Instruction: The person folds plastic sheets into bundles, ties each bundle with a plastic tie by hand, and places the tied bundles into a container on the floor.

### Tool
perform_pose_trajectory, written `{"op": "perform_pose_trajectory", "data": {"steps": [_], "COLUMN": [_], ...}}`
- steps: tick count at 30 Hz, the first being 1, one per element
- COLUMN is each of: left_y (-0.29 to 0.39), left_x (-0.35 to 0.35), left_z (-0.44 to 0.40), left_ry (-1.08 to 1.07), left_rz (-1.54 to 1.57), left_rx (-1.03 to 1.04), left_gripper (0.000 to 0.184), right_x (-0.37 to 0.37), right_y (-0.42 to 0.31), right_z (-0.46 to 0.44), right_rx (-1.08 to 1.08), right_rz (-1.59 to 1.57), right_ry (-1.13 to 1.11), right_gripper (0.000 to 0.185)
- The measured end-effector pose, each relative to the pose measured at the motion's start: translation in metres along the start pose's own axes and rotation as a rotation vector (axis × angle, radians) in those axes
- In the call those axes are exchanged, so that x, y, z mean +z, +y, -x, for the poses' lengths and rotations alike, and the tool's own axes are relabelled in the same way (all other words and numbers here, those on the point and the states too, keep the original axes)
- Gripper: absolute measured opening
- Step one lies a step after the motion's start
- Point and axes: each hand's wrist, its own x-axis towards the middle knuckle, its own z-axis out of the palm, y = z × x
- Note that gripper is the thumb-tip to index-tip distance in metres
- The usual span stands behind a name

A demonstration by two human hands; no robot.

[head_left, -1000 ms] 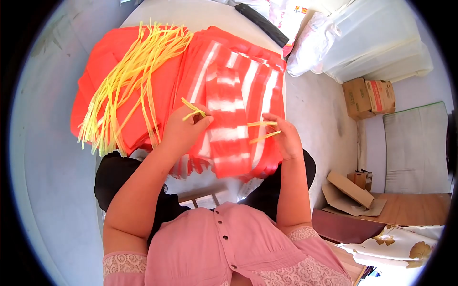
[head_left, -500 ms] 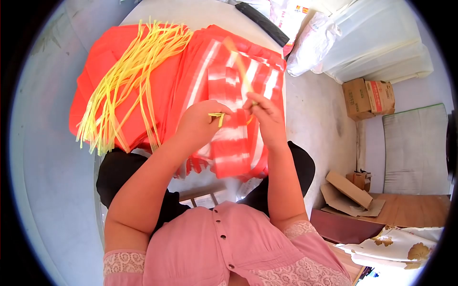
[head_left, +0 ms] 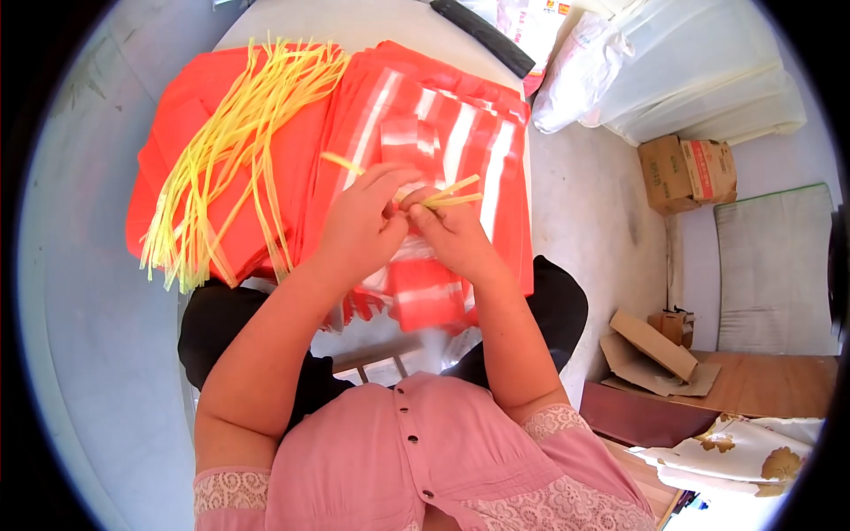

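My left hand (head_left: 366,219) and my right hand (head_left: 447,234) are close together over a stack of red and white striped plastic bags (head_left: 485,177). Between them is a yellow plastic strip (head_left: 453,200), with ends poking out past the fingers of both hands. My right thumb and fingers pinch it, and my left fingers are curled round it. Where the strip passes between the hands, the fingers partly hide it. A loose bundle of similar yellow strips (head_left: 235,150) lies to the left, on plain red plastic sheeting (head_left: 177,119).
A black bar (head_left: 482,37) lies at the table's (head_left: 354,25) far edge, near a white plastic sack (head_left: 584,75). Cardboard boxes (head_left: 686,174) stand on the floor to the right. An opened carton (head_left: 660,354) lies nearer, at the lower right.
My right hand has come down and left to meet my left hand. The strip, raised and blurred before, now lies between both hands with ends showing on either side.
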Motion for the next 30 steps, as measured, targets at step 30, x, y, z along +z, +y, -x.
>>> {"op": "perform_pose_trajectory", "data": {"steps": [30], "left_y": [-0.013], "left_x": [0.007], "left_z": [-0.004], "left_ry": [-0.174], "left_rz": [-0.175], "left_rx": [-0.053], "left_gripper": [0.009], "right_x": [-0.025], "right_y": [0.007], "right_z": [0.003], "right_rx": [-0.233], "right_rz": [0.307], "right_ry": [0.036], "right_gripper": [0.008]}}
